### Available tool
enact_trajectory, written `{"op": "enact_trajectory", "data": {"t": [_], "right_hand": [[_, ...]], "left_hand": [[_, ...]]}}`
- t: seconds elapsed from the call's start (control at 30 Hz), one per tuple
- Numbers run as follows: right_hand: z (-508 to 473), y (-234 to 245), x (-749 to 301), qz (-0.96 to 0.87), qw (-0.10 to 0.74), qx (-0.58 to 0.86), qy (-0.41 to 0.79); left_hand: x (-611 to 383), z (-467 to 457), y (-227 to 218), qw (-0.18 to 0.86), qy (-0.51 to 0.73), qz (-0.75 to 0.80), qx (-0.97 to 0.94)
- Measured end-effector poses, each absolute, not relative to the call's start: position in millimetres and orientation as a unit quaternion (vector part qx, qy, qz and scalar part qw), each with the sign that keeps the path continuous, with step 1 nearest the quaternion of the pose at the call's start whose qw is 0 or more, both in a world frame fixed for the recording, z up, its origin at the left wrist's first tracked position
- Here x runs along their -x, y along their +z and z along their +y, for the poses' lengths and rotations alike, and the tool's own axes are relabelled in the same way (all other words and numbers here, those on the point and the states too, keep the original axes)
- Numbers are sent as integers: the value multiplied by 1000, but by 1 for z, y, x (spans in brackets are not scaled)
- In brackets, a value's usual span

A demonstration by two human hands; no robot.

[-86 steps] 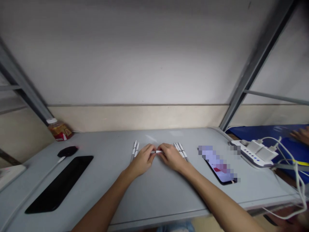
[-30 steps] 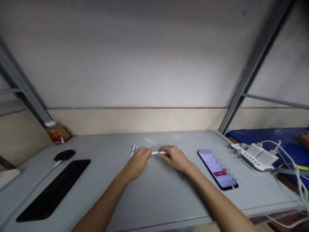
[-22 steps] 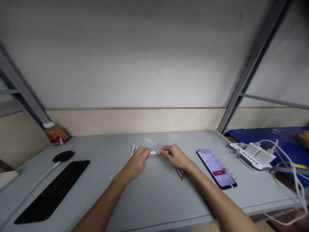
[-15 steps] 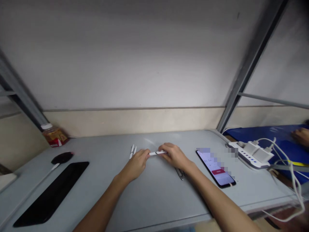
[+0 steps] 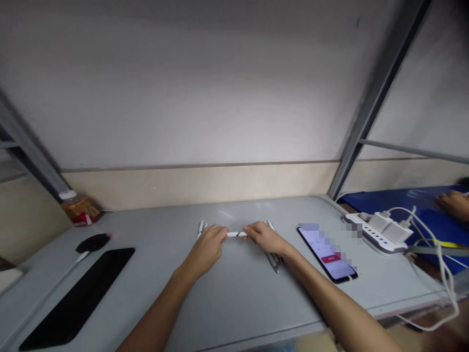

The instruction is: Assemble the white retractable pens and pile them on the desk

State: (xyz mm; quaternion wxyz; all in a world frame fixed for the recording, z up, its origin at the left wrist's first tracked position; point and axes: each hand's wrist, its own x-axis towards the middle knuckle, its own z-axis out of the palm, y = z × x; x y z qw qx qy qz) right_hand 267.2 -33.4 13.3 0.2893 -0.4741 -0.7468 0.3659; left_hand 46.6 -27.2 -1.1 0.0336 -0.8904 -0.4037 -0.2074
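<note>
A white pen [image 5: 234,234] is held level between both hands above the grey table [image 5: 234,303]. My left hand [image 5: 205,246] pinches its left end, fingers closed. My right hand [image 5: 263,236] grips its right end, fingers closed. Two white pens [image 5: 201,228] lie just left of my left hand. Several more pens [image 5: 274,258] lie under and beside my right wrist, partly hidden.
A lit phone [image 5: 329,254] lies to the right, then a white power strip [image 5: 377,231] with chargers and cables. A black pad [image 5: 75,297], a dark mouse-like object [image 5: 93,242] and a small bottle [image 5: 76,208] sit left. Another person's hand [image 5: 451,203] rests on a blue surface far right.
Both hands have kept hold of the white pen; more of the pen's middle shows between them now. The view has drifted slightly.
</note>
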Motion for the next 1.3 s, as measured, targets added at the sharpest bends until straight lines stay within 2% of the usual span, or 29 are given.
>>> {"op": "enact_trajectory", "data": {"t": [0.17, 0.27, 0.4, 0.57, 0.63, 0.8, 1.03, 1.3], "right_hand": [[-36, 16, -270, -631, 300, 412, 585], [-34, 15, -271, -564, 316, 375, 665], [-30, 13, -268, -509, 388, 387, 663], [-26, 13, -266, -424, 514, 331, 669], [-25, 14, -267, -365, 561, 295, 682], [-22, 14, -272, -272, 560, 227, 749], [-23, 13, -276, -286, 577, 175, 745], [-22, 12, -277, -308, 583, 183, 729]], "left_hand": [[-49, -33, 7, 104, -189, -394, 893], [-51, -35, 10, 135, -183, -397, 889], [-52, -36, 12, 103, -212, -421, 876], [-48, -35, 13, -34, -255, -420, 870], [-46, -33, 13, -58, -253, -425, 867], [-39, -24, 8, -3, -236, -467, 852], [-27, -17, 5, 126, -176, -577, 787], [-23, -15, 3, 131, -139, -617, 763]]}}
